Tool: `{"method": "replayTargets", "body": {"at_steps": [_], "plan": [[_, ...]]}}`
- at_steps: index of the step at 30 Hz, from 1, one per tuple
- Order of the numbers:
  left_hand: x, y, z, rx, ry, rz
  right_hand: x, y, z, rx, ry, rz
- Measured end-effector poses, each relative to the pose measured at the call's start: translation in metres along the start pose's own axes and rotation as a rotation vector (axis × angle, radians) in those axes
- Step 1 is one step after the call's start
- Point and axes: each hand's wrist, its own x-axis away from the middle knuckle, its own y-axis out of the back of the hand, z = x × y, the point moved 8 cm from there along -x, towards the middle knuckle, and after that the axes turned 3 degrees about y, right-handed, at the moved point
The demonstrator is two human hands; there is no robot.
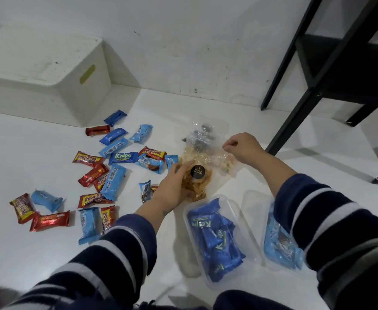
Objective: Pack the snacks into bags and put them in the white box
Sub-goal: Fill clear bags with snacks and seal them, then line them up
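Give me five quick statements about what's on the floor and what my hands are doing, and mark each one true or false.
1. The left hand holds the packet of orange chips with a black round label. True.
2. The white box sits at the far left, near the wall. True.
3. The clear bag of dark blue Kalpa bars lies inside the white box. False: it lies on the floor in front of the person.
4. The right hand rests on a red Beng-Beng bar. False: it pinches a clear plastic bag.
5. Loose red and blue snack bars lie scattered on the floor left of the hands. True.
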Motion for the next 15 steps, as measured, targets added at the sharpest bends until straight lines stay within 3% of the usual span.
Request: {"method": "replayTargets", "body": {"at_steps": [15], "plan": [[-0.003, -0.002, 0.003, -0.031, -0.062, -0.034, -0.006, -0.015, 0.002, -0.017, -0.004, 0.002]]}}
